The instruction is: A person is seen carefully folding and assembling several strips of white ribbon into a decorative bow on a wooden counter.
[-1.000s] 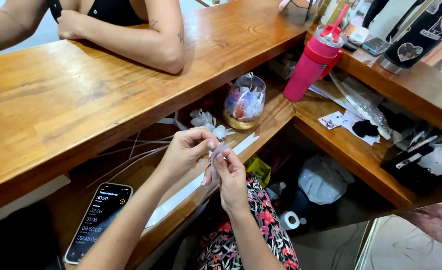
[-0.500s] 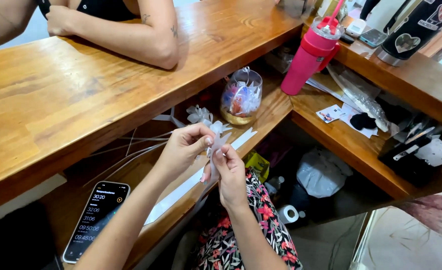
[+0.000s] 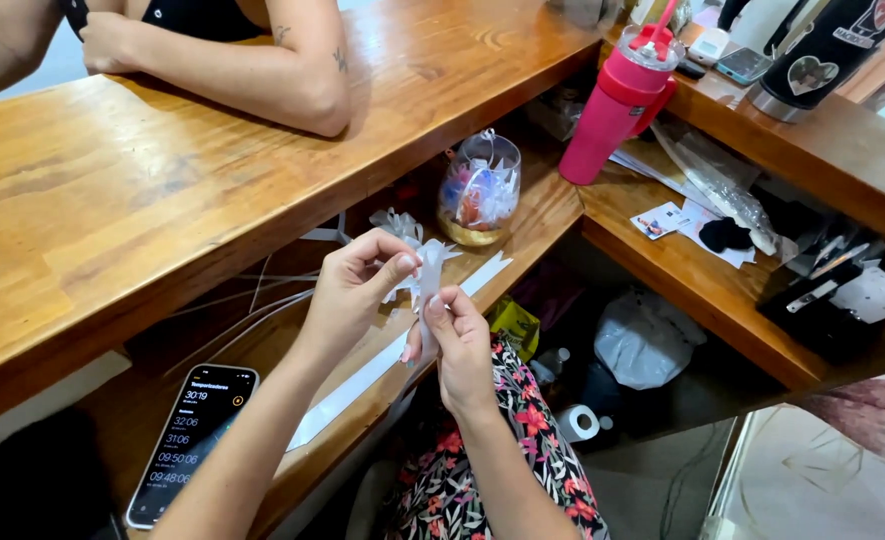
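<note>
Wooden shelf (image 3: 522, 225) below; left hand (image 3: 347, 290), right hand (image 3: 462, 345) fingers pinching white ribbon strip (image 3: 429, 275).

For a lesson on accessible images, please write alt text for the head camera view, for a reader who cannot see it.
Two hands, left and right, pinch a white ribbon over a low wooden shelf. On the shelf lie a phone, a ribbon-filled glass jar and a pink tumbler. Another person's arm rests on the counter above.

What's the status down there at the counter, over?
Left hand and right hand both pinching a white ribbon strip. Ribbon bow just behind. Phone off to the side, not in the way.
</note>
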